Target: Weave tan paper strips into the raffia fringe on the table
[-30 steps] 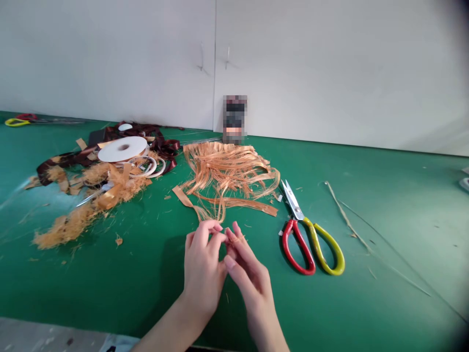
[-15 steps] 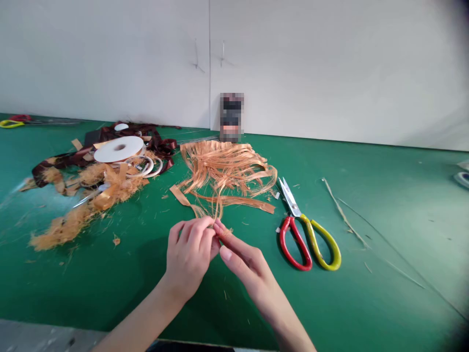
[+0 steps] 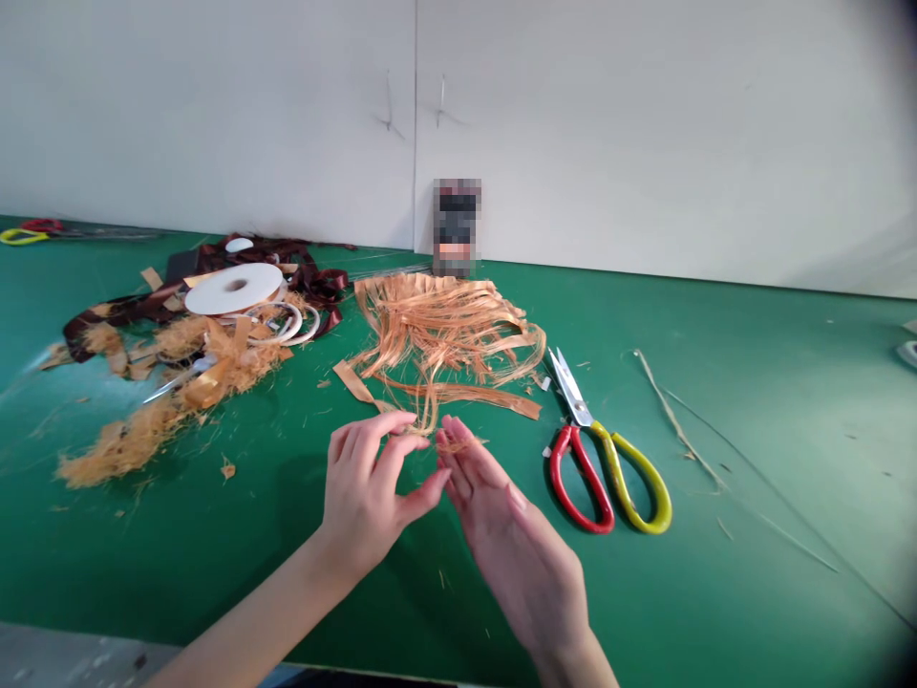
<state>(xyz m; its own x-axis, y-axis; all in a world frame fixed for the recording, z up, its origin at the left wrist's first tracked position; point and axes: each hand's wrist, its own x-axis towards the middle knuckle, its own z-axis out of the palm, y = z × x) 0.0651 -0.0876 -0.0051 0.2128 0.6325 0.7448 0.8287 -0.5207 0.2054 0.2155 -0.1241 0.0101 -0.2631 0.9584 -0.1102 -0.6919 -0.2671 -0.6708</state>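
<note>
My left hand (image 3: 369, 483) has the thin threads of a frayed orange-brown ribbon (image 3: 352, 382) between its fingers, and its thumb is held apart. Palm up, my right hand (image 3: 520, 540) lies open beside it, with a few loose thread ends (image 3: 462, 445) across its fingertips. Just beyond the hands is a bundle of frayed ribbon strips (image 3: 448, 320), their threads spread over one another. A separate frayed strip (image 3: 501, 397) lies in front of that bundle. To the right of my right hand, scissors (image 3: 588, 420) with one red and one yellow handle lie slightly parted.
At left is a heap with a white spool (image 3: 233, 290), brown ribbon (image 3: 143, 311), white rings (image 3: 305, 325) and fluffy tan threads (image 3: 136, 444). A second pair of scissors (image 3: 25, 234) lies far left. A pixelated upright object (image 3: 457, 229) leans against the white wall (image 3: 645, 134).
My hands have come apart from each other. The right hand has turned palm up and opened, and the left thumb has spread away from its fingers.
</note>
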